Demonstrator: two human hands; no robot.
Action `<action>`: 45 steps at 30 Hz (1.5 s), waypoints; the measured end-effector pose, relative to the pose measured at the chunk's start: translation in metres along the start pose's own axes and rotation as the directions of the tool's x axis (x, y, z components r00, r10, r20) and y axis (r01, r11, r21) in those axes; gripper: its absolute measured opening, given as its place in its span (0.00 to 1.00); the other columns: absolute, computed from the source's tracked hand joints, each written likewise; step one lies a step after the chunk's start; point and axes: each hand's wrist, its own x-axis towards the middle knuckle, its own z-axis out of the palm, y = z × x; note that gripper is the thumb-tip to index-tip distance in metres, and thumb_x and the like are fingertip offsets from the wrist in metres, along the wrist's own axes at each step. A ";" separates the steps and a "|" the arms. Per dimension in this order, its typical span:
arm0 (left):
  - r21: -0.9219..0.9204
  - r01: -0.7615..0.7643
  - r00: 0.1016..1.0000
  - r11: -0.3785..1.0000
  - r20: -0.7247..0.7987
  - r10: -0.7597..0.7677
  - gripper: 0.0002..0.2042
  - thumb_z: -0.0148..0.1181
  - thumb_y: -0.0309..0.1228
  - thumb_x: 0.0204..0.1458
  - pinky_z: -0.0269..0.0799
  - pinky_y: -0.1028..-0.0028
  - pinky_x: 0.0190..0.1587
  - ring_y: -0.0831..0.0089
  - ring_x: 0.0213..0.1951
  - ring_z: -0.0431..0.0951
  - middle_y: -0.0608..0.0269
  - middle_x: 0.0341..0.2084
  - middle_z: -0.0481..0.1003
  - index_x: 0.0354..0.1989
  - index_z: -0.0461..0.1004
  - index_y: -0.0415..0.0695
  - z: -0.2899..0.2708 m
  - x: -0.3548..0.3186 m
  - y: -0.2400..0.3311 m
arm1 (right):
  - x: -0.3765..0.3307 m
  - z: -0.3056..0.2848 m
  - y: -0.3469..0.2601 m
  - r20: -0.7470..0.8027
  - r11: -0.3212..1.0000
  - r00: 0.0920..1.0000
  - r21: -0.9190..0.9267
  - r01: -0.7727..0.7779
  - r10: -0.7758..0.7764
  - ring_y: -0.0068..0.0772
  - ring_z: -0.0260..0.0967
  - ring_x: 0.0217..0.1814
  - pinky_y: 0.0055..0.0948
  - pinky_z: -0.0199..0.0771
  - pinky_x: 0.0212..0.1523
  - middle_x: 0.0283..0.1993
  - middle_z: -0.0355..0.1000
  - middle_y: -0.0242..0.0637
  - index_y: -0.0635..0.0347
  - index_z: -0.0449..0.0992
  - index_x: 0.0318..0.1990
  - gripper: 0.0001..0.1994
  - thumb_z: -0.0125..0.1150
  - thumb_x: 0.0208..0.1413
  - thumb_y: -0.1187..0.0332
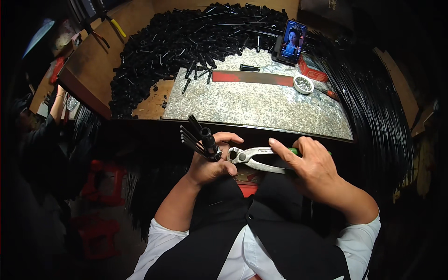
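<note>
My left hand (205, 170) is closed around a black ribbed tube (208, 141) with an open round end. Several thin black rods (190, 139) with pale tips fan out beside it from the same grip. My right hand (313, 164) grips a pair of end-cutting pincers (257, 161), metal with green handles, its index finger stretched along the upper handle. The pincers' rounded jaws sit at the lower end of the tube, by my left thumb and fingers. Whether they bite on anything cannot be made out. Both hands are above my lap, before the bench edge.
A stone-patterned board (261, 105) bears a red-and-dark strip (252, 78), a black tube (249, 68) and a white bowl (304, 84) of small metal parts. A propped phone (292, 43), heaped black parts (186, 42) and long rods (373, 102) surround it. Someone's arm (58, 105) shows left.
</note>
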 end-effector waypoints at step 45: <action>-0.525 -0.455 0.815 0.719 -0.572 0.098 0.41 0.33 0.74 0.44 0.41 0.80 0.14 0.82 0.09 0.43 0.75 0.06 0.46 0.35 0.71 0.43 -0.060 0.019 0.049 | -0.015 0.130 -0.035 0.366 0.350 0.929 0.878 -0.327 -0.050 0.30 0.67 0.33 0.25 0.70 0.36 0.39 0.67 0.39 0.53 0.58 0.64 0.30 0.62 0.54 0.66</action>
